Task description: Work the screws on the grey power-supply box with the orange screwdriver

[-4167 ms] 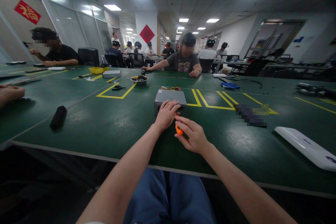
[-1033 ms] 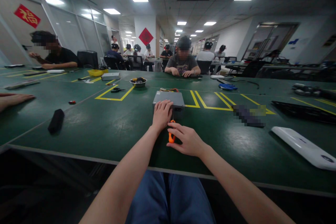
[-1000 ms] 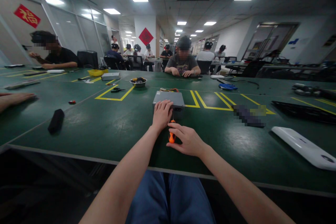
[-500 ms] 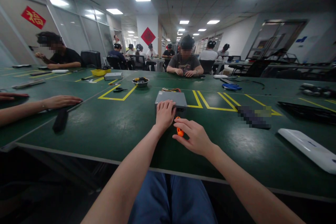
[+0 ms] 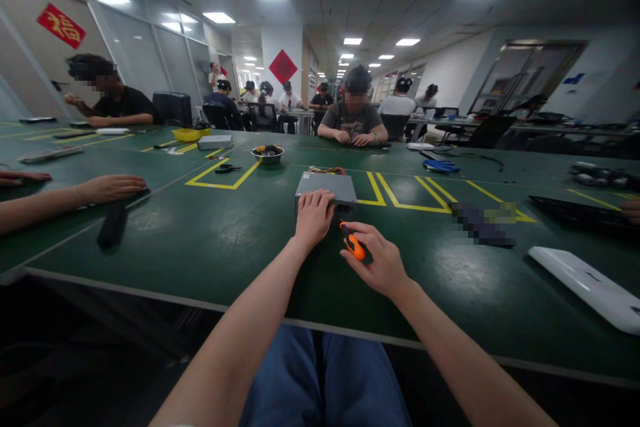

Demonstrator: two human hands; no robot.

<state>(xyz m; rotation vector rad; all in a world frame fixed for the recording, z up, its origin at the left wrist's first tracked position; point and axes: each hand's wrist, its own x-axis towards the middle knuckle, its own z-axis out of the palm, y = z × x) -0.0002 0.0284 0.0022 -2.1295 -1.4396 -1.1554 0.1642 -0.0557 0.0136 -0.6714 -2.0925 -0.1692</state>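
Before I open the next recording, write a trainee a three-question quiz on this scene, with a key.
1. True or false: the left grip rests on the grey metal box.
2. What does the right grip hold? A) a yellow tray B) an orange-handled tool C) a blue cable
3. Fill in: seen in the picture, the metal bowl stands to the ___ of the box.

Key: 1 true; 2 B; 3 left.

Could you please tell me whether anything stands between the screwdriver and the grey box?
Nothing visible stands between the screwdriver in the right hand and the grey box; the left hand rests on the box, left of the screwdriver.
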